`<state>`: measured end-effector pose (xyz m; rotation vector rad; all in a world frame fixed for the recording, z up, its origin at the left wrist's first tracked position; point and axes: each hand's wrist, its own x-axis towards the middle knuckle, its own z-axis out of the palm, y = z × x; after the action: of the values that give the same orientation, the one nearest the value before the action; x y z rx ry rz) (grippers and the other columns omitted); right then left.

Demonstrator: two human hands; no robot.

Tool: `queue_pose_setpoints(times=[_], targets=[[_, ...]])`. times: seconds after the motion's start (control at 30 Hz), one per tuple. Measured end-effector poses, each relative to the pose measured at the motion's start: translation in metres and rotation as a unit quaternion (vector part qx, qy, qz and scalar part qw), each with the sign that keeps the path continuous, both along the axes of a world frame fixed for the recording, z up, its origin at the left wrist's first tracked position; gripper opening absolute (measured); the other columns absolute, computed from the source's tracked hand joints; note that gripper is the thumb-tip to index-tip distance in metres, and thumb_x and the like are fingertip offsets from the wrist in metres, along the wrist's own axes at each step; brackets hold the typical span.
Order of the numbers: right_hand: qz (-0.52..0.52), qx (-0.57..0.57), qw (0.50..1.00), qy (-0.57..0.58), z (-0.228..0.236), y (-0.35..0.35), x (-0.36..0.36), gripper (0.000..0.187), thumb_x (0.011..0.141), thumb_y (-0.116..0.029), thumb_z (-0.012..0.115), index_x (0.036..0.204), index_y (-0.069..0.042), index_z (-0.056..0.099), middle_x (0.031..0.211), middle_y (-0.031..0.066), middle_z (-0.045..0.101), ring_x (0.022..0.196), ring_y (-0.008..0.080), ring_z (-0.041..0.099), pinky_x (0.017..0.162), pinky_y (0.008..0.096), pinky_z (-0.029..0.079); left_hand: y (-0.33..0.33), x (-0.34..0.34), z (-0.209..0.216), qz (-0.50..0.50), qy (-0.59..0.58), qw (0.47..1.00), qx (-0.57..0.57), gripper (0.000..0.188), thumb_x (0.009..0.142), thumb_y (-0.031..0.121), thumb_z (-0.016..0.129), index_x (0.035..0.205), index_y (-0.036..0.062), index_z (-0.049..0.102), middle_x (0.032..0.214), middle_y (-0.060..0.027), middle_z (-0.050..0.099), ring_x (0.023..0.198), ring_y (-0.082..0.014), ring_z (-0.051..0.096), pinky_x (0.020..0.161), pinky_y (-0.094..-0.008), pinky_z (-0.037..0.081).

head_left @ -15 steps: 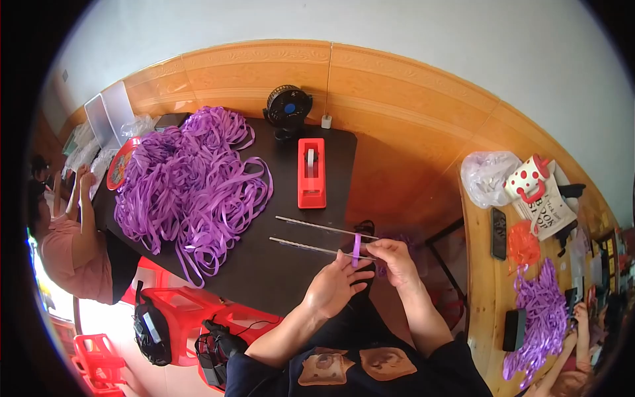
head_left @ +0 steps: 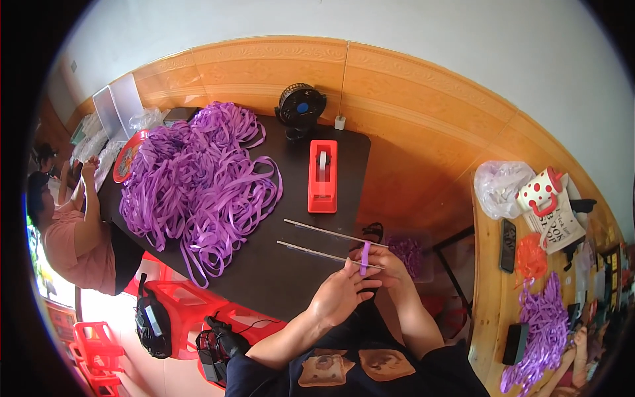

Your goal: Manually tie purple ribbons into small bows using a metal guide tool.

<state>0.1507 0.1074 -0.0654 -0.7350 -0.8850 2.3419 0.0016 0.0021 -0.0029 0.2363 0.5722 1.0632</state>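
Note:
Two thin twisted metal rods stretch side by side over the right part of the dark table, toward my hands. A short band of purple ribbon runs across both rods near their right ends. My left hand is palm up, its thumb and forefinger pinching at the ribbon by the lower rod, the other fingers spread. Behind the ribbon, my right hand curls its fingers round the rod ends and ribbon; its fingertips are partly hidden.
A big heap of purple ribbon, a red tape dispenser and a black fan occupy the dark table. Red stools stand left. A wooden table at right bears more ribbon and a polka-dot mug. People sit at both sides.
My right hand has shifted from above the rod ends to behind and below the ribbon. My left hand stays beside the ribbon. The whole view has swung slightly.

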Motion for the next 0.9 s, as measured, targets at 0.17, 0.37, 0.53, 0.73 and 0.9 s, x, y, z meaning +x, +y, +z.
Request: queue_pose_setpoints(times=[0.17, 0.37, 0.53, 0.73, 0.9], targets=[[0.004, -0.035, 0.995, 0.09, -0.023, 0.002, -0.004, 0.013, 0.084, -0.009, 0.059, 0.093, 0.001, 0.061, 0.094, 0.0133, 0.065, 0.086, 0.0229, 0.065, 0.076, 0.0319, 0.053, 0.0, 0.001, 0.002, -0.001, -0.018, 1.0, 0.004, 0.057, 0.098, 0.049, 0.031, 0.13, 0.0032, 0.04, 0.132, -0.011, 0.048, 0.114, -0.0244, 0.048, 0.091, -0.0355, 0.037], [-0.003, -0.02, 0.998, 0.051, -0.017, -0.002, -0.001, 0.021, 0.087, -0.007, 0.055, 0.104, 0.005, 0.06, 0.101, 0.0184, 0.065, 0.091, 0.0274, 0.065, 0.08, 0.0355, 0.054, -0.002, -0.001, -0.001, 0.001, -0.022, 1.0, -0.001, 0.056, 0.098, 0.049, 0.032, 0.129, 0.0042, 0.042, 0.132, -0.0105, 0.048, 0.114, -0.0238, 0.048, 0.09, -0.0355, 0.037], [-0.054, -0.009, 0.998, -0.037, 0.007, -0.012, -0.002, 0.026, 0.086, -0.004, 0.053, 0.109, 0.006, 0.057, 0.103, 0.0195, 0.064, 0.092, 0.0281, 0.065, 0.082, 0.0368, 0.053, -0.001, -0.001, 0.001, -0.001, -0.024, 1.0, 0.0, 0.056, 0.098, 0.049, 0.031, 0.131, 0.0046, 0.04, 0.131, -0.0102, 0.048, 0.113, -0.0233, 0.048, 0.09, -0.0356, 0.037], [-0.224, 0.036, 0.973, -0.054, 0.034, -0.022, 0.002, 0.063, 0.082, -0.004, 0.055, 0.137, 0.007, 0.027, 0.1, 0.0194, 0.063, 0.096, 0.0263, 0.063, 0.089, 0.0372, 0.048, -0.001, -0.002, 0.003, 0.0, -0.015, 1.0, -0.002, 0.058, 0.098, 0.049, 0.029, 0.132, 0.0033, 0.038, 0.132, -0.0115, 0.047, 0.112, -0.0234, 0.049, 0.09, -0.0359, 0.038], [-0.234, 0.091, 0.963, -0.1, 0.046, -0.019, -0.013, 0.072, 0.076, -0.002, 0.064, 0.138, 0.007, 0.026, 0.093, 0.0159, 0.064, 0.088, 0.0227, 0.064, 0.085, 0.0353, 0.05, -0.001, -0.001, 0.002, 0.002, -0.02, 1.0, 0.001, 0.057, 0.099, 0.048, 0.029, 0.133, 0.0028, 0.037, 0.132, -0.0125, 0.046, 0.111, -0.0241, 0.049, 0.09, -0.0361, 0.038]])
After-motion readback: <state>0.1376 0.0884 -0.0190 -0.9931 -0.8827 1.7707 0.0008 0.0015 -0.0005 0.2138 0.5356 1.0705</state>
